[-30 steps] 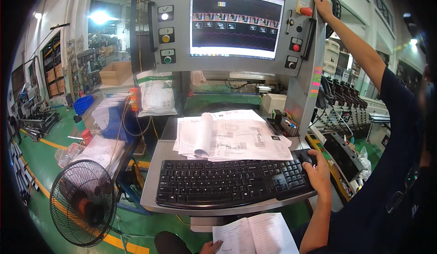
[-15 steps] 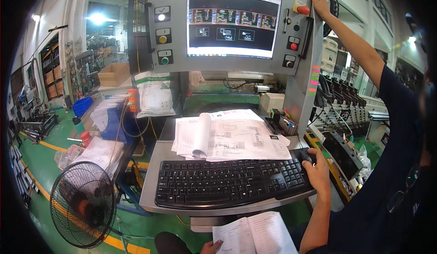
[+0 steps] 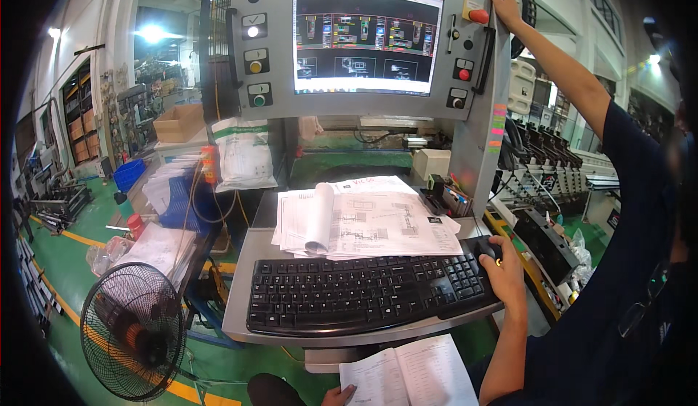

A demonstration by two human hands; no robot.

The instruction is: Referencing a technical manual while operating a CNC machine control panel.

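Observation:
At the bottom edge my left hand [image 3: 337, 396] grips the left side of an open booklet [image 3: 407, 377], thumb on top of its page. My right hand does not show. A second person in a dark shirt [image 3: 618, 260] leans in from the right. That person's hand with a ring [image 3: 504, 269] rests on a black mouse [image 3: 480, 247]; the bare forearm below it appears to join the same dark shirt. Their other hand [image 3: 504, 7] holds the upper right edge of the control panel. A black keyboard [image 3: 363, 295] lies on the grey shelf, with printed drawings [image 3: 385, 220] behind it.
The machine's control panel [image 3: 273, 50] carries a screen [image 3: 366, 39] with technical drawings, plus coloured buttons. A pen holder [image 3: 458, 201] stands behind the papers. At the left are a floor fan [image 3: 134, 333], a white bag [image 3: 245, 155], a cardboard box [image 3: 179, 122] and a blue bin [image 3: 129, 175].
The drawings on the screen have shifted and appear larger. The whole scene sits slightly farther left. My left hand keeps its hold on the booklet; the other person's hands stay on mouse and panel.

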